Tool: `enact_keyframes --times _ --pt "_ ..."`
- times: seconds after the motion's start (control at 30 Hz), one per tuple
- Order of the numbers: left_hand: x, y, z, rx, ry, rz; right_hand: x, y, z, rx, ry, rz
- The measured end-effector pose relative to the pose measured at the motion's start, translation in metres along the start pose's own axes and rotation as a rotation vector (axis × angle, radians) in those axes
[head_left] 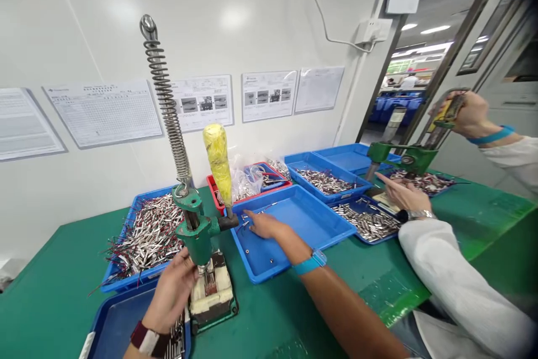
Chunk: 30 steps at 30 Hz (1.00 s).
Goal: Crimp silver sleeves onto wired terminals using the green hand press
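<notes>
My left hand (174, 289) is beside the base of a green hand press (199, 241), its fingertips near the press's lower end; whether they hold a part is hidden. The press has a tall spring and a yellow-wrapped handle (217, 160). My right hand (263, 224), with a blue wrist strap, reaches into the left part of a blue tray (302, 213), its index finger stretched out near a few small wired parts. A blue tray (126, 278) heaped with silver wired parts (155, 230) stands left of the press.
At the right, a co-worker's hands (407, 196) are at a second green press (414, 158). Around it stand trays of metal parts (370, 222). A dark blue tray (113, 320) lies front left; a red tray (212, 185) sits behind. Papers hang on the wall.
</notes>
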<state>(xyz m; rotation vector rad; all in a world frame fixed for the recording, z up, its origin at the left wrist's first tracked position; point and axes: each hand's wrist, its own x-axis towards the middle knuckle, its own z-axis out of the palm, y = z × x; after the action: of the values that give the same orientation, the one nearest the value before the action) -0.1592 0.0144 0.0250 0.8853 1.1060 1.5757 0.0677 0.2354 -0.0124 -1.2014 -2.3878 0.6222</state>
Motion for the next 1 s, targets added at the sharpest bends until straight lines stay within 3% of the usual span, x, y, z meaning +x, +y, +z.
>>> enact_keyframes --times 0.13,0.2,0.23,0.33,0.43,0.57,0.73,0.87,1.0 --pt "0.003 0.036 -0.033 0.364 0.423 0.406 0.008 -0.003 0.007 -0.134 -0.124 0.043" --pt "-0.008 0.047 -0.062 0.548 0.508 0.375 0.007 -0.006 0.007 -0.154 -0.140 0.019" --pt "-0.017 0.049 -0.077 0.621 0.501 0.294 0.005 -0.008 0.007 -0.153 -0.147 0.005" --pt "-0.042 0.041 -0.119 0.849 0.325 0.001 -0.006 -0.009 0.007 -0.117 -0.166 -0.033" --pt "-0.057 0.023 -0.140 1.098 0.177 -0.104 -0.019 -0.006 0.005 -0.049 -0.139 -0.053" --pt "-0.055 0.005 -0.132 1.382 -0.008 -0.022 -0.027 -0.001 -0.005 0.094 -0.024 -0.058" --pt "-0.037 -0.001 -0.115 1.529 -0.168 -0.016 -0.033 -0.006 -0.027 0.373 0.217 -0.038" --pt "-0.035 0.002 -0.113 1.404 -0.160 -0.042 -0.052 -0.024 -0.036 0.593 0.309 0.003" --pt "-0.041 0.010 -0.106 1.264 -0.161 -0.006 -0.086 -0.066 -0.013 0.862 0.240 0.015"
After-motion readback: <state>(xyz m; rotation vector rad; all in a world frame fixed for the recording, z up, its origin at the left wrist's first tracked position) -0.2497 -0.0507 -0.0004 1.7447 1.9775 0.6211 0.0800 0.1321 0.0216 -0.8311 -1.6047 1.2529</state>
